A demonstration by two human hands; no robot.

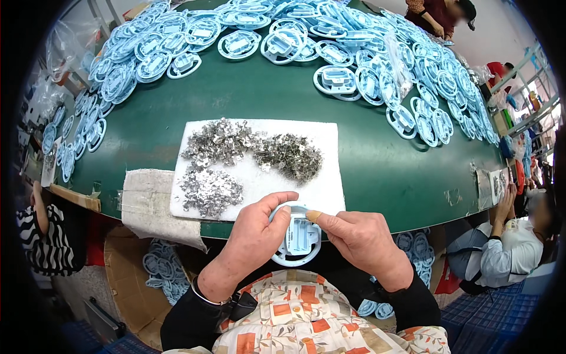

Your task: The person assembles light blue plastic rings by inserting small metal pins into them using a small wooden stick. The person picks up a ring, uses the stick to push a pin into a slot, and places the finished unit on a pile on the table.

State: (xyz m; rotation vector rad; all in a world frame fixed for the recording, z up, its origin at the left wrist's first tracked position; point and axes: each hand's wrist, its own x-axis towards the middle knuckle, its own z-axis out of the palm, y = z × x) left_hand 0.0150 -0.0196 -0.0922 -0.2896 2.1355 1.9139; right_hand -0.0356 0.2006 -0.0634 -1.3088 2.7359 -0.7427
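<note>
**Apparently, a pale-blue frame (300, 237) is getting close thumb work**

From where I'm standing, the worker is holding the frame at the near edge of a white foam board (327, 192), with its recessed middle facing up. The left hand (253, 233) is gripping the frame's left side, forefinger wrapping round the top. The right hand (367, 241) is closing on the upper right, thumb resting at the recess; whether a small metal piece is hiding under it, I can't tell.

On the board, three heaps of small metal pieces (218, 141) are lying loose. Beyond it, a great bank of similar frames (239, 44) is spreading across the green tabletop (401, 183). Left of the board, a woven cloth (150, 200) is hanging over the table edge.

To my eye, the step in hand is looking like fitting or checking something at the recess's upper end. The next move would be calling for a firm left hold and careful thumb pressure, with the frame staying level.
</note>
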